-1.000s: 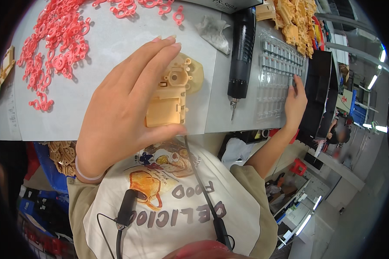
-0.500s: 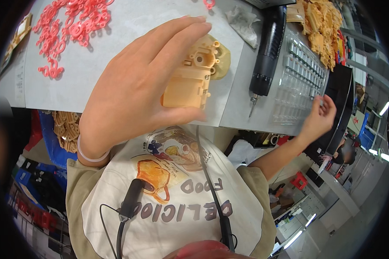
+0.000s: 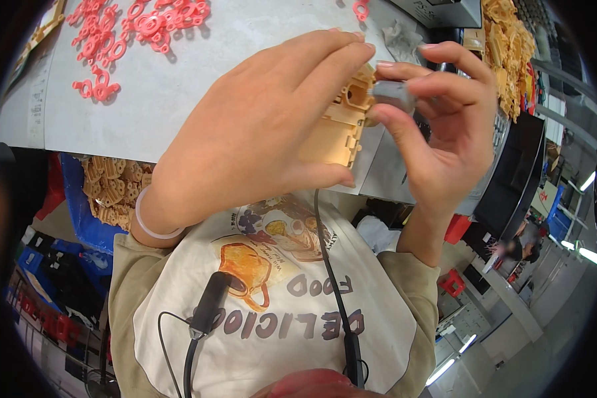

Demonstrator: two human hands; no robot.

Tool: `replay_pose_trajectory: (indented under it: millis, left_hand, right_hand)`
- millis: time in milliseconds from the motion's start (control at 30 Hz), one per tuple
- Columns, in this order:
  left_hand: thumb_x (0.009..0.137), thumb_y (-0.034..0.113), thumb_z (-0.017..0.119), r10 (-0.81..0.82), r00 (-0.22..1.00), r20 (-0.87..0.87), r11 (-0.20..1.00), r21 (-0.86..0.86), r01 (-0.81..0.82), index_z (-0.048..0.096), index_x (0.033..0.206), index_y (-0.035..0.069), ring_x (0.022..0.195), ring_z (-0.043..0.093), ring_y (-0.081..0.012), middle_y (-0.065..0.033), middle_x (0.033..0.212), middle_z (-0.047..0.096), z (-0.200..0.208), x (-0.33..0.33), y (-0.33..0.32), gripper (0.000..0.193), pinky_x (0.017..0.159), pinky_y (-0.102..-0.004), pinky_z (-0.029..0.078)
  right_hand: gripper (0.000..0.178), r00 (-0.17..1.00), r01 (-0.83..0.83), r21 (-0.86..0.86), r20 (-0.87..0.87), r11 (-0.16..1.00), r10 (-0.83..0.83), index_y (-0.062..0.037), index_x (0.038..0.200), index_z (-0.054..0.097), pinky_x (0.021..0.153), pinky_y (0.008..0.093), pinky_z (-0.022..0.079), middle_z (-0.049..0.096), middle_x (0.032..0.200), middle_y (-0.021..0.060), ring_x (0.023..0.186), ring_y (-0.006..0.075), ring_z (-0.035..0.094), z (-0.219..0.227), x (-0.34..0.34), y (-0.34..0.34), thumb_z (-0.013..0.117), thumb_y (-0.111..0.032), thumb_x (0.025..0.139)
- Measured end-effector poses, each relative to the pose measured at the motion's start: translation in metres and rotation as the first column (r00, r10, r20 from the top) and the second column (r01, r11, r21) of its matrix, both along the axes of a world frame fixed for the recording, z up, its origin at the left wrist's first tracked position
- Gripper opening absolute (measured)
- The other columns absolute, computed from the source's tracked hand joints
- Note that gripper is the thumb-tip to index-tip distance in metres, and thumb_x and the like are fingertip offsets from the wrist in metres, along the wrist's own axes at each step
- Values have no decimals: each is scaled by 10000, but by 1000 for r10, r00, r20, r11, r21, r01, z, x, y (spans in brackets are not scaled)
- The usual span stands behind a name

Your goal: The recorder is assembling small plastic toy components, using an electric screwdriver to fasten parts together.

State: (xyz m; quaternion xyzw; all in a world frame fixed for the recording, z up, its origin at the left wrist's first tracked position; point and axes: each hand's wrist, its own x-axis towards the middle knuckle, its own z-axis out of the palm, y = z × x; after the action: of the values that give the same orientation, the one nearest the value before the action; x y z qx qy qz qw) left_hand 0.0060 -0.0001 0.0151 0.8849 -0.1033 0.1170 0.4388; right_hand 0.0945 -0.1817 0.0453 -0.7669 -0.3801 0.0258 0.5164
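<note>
My left hand (image 3: 252, 126) is wrapped over a pale yellow plastic housing (image 3: 338, 140), thumb along its near edge and fingers over the far side. Posts and a round recess show along the housing's right end. Between the thumb and fingertips of my right hand (image 3: 454, 126) is a small grey block-like part (image 3: 393, 95), smeared by motion. It is right beside the housing's right end; whether the two touch, I cannot tell. The palm of my left hand hides much of the housing.
Pink ring-shaped parts (image 3: 154, 23) lie at the far left of the grey table (image 3: 172, 86). More yellow parts (image 3: 504, 46) are heaped at the far right. A blue bin (image 3: 83, 215) of tan parts stands below the table edge at left. A crumpled clear bag (image 3: 401, 41) lies beyond my right hand.
My right hand has come left from the clear tray to the housing, bringing the grey part. It now covers most of the black electric screwdriver. My left hand keeps its hold on the housing.
</note>
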Motion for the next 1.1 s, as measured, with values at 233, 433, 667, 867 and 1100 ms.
replay_pose_trajectory:
  millis: [233,433,667,867,1100]
  left_hand:
    - [555,283,845,-28,999,-23,998,-50,27,422,1405,61,1242,506,-338,-140,1392,481,1,0,3,975,1000,-419,454]
    - [544,236,843,-29,1000,-13,996,-87,27,429,1400,63,1249,503,-331,-134,1385,485,0,0,5,967,1000,-418,454]
    - [543,233,843,-48,998,-35,991,-129,43,441,1398,67,1272,485,-328,-134,1376,490,1,-1,5,960,1020,-416,438]
    - [565,224,841,-58,998,-24,991,-122,54,439,1398,58,1265,491,-333,-143,1384,480,-1,1,8,940,1017,-419,441]
    - [609,267,832,-56,998,2,993,-101,56,421,1405,39,1272,477,-346,-163,1386,472,4,4,9,924,1034,-418,424]
  right_hand:
    - [272,954,-21,-57,298,998,37,-6,867,674,764,293,608,541,1133,174,933,235,685,-13,-2,9,780,120,651]
    - [241,967,-66,11,247,998,61,2,871,641,841,332,611,481,1144,168,972,268,672,-22,-3,10,770,111,699]
    - [241,940,-53,-140,328,989,97,-12,827,658,682,335,534,615,1038,174,843,267,648,-8,-4,1,797,40,636]
    - [261,910,-75,-253,379,965,170,-4,841,670,667,330,512,666,939,122,797,269,634,2,-1,10,769,18,600]
    - [239,929,-33,-365,333,930,164,-27,903,708,712,340,509,646,963,126,838,275,629,28,14,16,753,3,670]
